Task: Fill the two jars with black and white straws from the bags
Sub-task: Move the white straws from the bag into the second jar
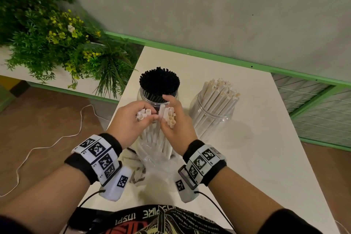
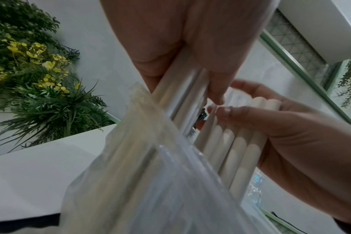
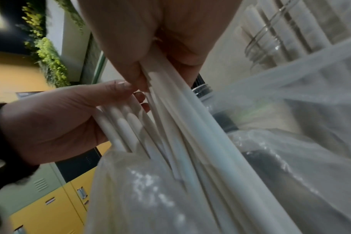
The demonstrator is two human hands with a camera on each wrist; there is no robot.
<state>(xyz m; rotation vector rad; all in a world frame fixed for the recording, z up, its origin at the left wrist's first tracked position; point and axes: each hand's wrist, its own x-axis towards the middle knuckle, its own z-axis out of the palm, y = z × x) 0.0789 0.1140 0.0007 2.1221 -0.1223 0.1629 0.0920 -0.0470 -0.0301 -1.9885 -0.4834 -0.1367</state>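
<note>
On the white table (image 1: 237, 138), near its front edge: left hand (image 1: 127, 121) curled round a small bundle of white straws (image 1: 143, 115), right hand (image 1: 176, 119) curled round a second bundle (image 1: 171, 118), fingertips of the two hands nearly meeting between the bundles. Lower ends of all held straws still inside a clear plastic bag (image 1: 155, 156), standing just in front of the jars. From the left wrist view: thumb and fingers clamped on straw shafts (image 2: 182, 95) where they left the bag mouth (image 2: 146, 174). From the right wrist view: same clamped state on the right-hand straws (image 3: 170, 98), with the bag (image 3: 250, 158) spread below. Behind the hands: left jar (image 1: 158, 99), clear, packed tight with black straws (image 1: 159, 81) standing upright. Beside it to the right, apart from it: right jar (image 1: 210, 118), clear, part filled with white straws (image 1: 220, 97) leaning toward the right. Worn on both wrists: black bands carrying white tiles printed with square black-and-white marker codes (image 1: 97, 149); small characters beside the codes too small to read. At the bottom edge of the head view: dark garment with mirrored white print (image 1: 144, 216), letters resembling "INSPIRE" legible, remainder too fine to read. To the left of the table: green plants with yellow flowers (image 1: 62, 43).
</note>
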